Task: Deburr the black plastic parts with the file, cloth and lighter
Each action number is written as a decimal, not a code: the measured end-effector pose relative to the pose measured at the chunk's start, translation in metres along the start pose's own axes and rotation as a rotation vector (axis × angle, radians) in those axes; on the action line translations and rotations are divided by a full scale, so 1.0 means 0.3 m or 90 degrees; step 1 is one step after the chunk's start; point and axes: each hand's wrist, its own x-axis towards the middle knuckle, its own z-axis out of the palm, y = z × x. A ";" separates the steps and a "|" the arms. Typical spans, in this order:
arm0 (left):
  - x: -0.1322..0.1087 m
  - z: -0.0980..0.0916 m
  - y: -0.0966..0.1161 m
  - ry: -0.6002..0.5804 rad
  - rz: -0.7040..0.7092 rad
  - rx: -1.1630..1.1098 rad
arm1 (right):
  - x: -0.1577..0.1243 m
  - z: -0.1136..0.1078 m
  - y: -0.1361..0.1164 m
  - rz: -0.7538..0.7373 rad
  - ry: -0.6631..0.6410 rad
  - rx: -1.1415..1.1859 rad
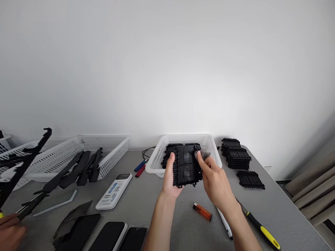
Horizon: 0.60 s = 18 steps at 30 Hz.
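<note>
The grey table (138,205) carries everything. On its left, a wide white basket (116,162) holds black strips (82,167) whose near ends rest out over the front rim, perhaps so they are easy to grasp. The smaller basket (155,167), straight ahead, has black panels (167,153) lying inside; its central place likely suits both hands. Right of it stands a stack (238,158) of similar panels, probably piled to save room, with a loose panel (250,179) flat in front.

The held panel (187,167) is raised at the smaller basket's front, its broad face towards the person. The left hand (171,177) is clamped on its left side, thumb along the edge, other fingers hidden, presumably to steady it. The right hand (214,177) pinches a grey scrap (205,154) between thumb and fingers against the panel's upper right edge, seemingly for close control there. A yellow-and-black tool (264,232) lies beyond the right forearm; a lighter (202,211) lies between the forearms.
</note>
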 end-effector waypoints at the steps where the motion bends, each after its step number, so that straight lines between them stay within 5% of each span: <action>1: 0.003 0.000 0.008 0.006 0.013 -0.011 | -0.007 -0.005 -0.010 -0.014 -0.038 -0.013; 6: 0.021 -0.015 0.038 0.049 0.059 -0.037 | -0.054 -0.096 -0.036 -0.031 -0.226 0.045; 9: 0.023 -0.014 0.034 0.046 0.078 -0.041 | -0.068 -0.157 -0.022 -0.007 -0.263 0.114; 15: 0.004 0.009 0.008 0.018 -0.001 0.012 | -0.029 -0.107 0.005 0.114 0.110 0.149; 18: 0.000 0.008 -0.001 0.012 -0.028 0.026 | -0.005 -0.033 -0.003 0.124 0.128 0.080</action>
